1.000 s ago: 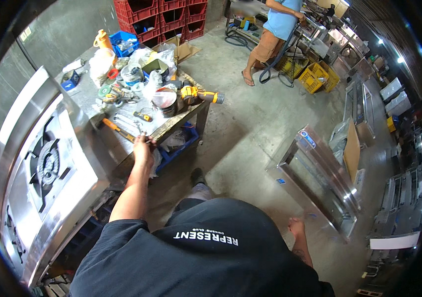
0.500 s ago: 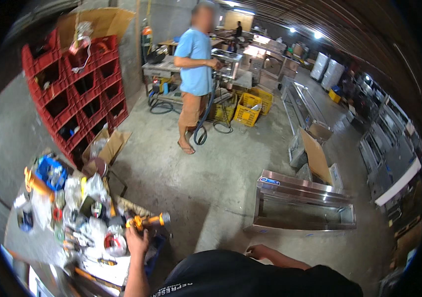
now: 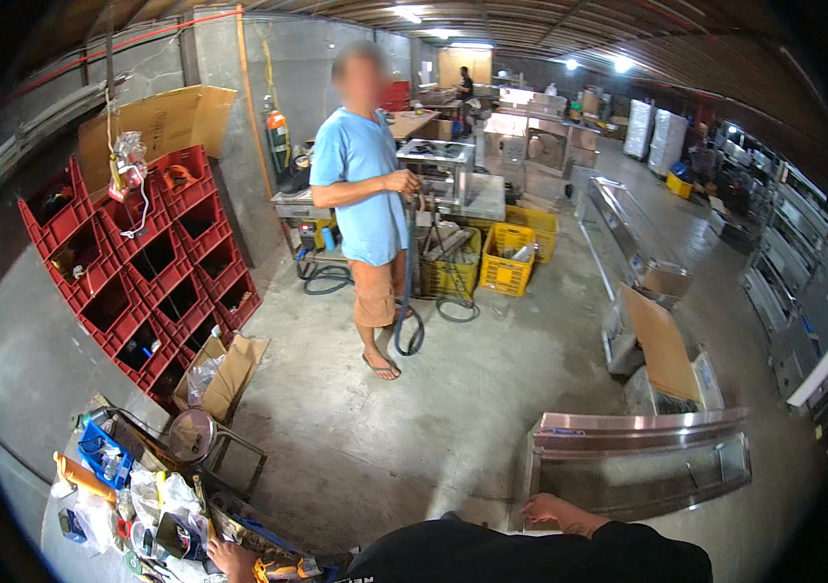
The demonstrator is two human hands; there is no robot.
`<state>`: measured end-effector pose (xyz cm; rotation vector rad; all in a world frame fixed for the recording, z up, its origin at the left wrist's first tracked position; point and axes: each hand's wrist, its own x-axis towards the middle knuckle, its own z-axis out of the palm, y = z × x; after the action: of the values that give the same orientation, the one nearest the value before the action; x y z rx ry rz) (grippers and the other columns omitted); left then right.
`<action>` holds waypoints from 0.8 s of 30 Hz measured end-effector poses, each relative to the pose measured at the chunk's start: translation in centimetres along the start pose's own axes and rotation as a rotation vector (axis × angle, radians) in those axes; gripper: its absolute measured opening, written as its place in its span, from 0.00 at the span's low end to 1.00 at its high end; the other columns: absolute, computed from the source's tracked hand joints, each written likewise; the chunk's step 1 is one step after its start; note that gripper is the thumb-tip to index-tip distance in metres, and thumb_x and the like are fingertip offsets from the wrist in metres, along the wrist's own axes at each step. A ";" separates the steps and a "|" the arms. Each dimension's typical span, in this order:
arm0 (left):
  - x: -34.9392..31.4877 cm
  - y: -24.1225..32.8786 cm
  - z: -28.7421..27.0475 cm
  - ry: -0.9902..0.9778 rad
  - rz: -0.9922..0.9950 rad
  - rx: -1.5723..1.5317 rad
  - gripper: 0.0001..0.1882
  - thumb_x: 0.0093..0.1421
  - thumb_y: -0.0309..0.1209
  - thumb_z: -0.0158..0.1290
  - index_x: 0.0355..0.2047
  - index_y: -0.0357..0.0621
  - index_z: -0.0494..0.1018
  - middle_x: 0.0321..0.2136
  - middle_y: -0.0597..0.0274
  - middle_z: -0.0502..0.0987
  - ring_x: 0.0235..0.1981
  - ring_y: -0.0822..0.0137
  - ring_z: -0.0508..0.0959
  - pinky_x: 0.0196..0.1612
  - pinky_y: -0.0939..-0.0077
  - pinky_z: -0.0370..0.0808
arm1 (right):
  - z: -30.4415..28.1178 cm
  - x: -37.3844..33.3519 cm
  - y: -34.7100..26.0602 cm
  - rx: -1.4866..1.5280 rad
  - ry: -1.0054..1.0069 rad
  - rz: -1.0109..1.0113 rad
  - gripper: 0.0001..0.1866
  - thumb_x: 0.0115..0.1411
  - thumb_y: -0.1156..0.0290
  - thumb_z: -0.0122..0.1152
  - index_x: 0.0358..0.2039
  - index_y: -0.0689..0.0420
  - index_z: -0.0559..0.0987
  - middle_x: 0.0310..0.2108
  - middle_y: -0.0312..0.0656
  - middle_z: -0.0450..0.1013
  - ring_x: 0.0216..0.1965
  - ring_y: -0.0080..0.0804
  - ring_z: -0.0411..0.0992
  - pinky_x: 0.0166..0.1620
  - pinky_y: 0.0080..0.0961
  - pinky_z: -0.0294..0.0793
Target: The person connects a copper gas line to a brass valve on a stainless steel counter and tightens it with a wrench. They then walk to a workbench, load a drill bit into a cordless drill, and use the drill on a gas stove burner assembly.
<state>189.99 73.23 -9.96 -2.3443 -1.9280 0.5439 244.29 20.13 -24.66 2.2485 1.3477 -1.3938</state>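
At the lower left, my left hand (image 3: 231,561) reaches over the cluttered workbench, its fingers partly visible and apart. Just right of it lies an orange-yellow power drill (image 3: 286,568), cut off by the lower edge. The fingers point toward a dark open box (image 3: 179,534) and small parts. Whether they touch anything is not visible. My right hand (image 3: 547,509) hangs loosely bent with nothing visible in it. In the picture it overlaps the near left part of a rectangular stainless-steel frame (image 3: 642,437) on the floor.
Stacked red bins (image 3: 152,257) stand behind the bench, with a round stool (image 3: 192,434) before them. A person in a light-blue shirt (image 3: 361,185) stands ahead holding a dark hose. Yellow crates (image 3: 506,260) stand beyond. Cardboard-topped metal pieces (image 3: 662,340) lie at the right.
The view has tilted up, so the bench sits lower in the picture. My left hand has left the drill and moved leftward over the clutter. My right hand appears farther right.
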 end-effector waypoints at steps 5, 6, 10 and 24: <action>-2.0 2.1 -0.4 0.321 -0.077 -0.298 0.31 0.50 0.44 0.58 0.49 0.35 0.74 0.48 0.42 0.75 0.54 0.41 0.72 0.54 0.50 0.70 | -9.7 9.0 5.8 -0.181 -0.027 0.016 0.20 0.64 0.59 0.59 0.51 0.57 0.79 0.38 0.44 0.81 0.35 0.35 0.80 0.39 0.37 0.80; -2.8 2.8 -0.4 0.350 -0.130 -0.413 0.31 0.48 0.40 0.58 0.50 0.32 0.71 0.46 0.39 0.73 0.51 0.38 0.72 0.50 0.49 0.72 | -10.9 11.3 6.7 0.165 0.141 0.137 0.20 0.62 0.53 0.60 0.44 0.56 0.82 0.37 0.45 0.82 0.36 0.38 0.81 0.39 0.39 0.80; -6.4 3.4 -1.9 0.214 -0.260 -0.767 0.34 0.49 0.43 0.67 0.52 0.39 0.69 0.44 0.40 0.75 0.48 0.40 0.76 0.51 0.50 0.75 | -17.6 20.4 5.7 0.284 0.213 0.158 0.27 0.64 0.42 0.53 0.30 0.54 0.86 0.38 0.47 0.83 0.37 0.39 0.82 0.39 0.38 0.80; -12.3 -1.0 -21.3 1.147 0.306 -1.081 0.31 0.39 0.28 0.64 0.46 0.42 0.67 0.42 0.51 0.70 0.47 0.47 0.72 0.52 0.57 0.71 | -26.4 17.1 -54.9 0.590 -0.867 -0.785 0.26 0.67 0.47 0.49 0.58 0.50 0.75 0.52 0.39 0.77 0.54 0.46 0.73 0.54 0.56 0.72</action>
<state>193.65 65.38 13.12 -2.3319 -1.3008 -1.8401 221.60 76.67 -7.46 0.9189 1.6124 -2.8439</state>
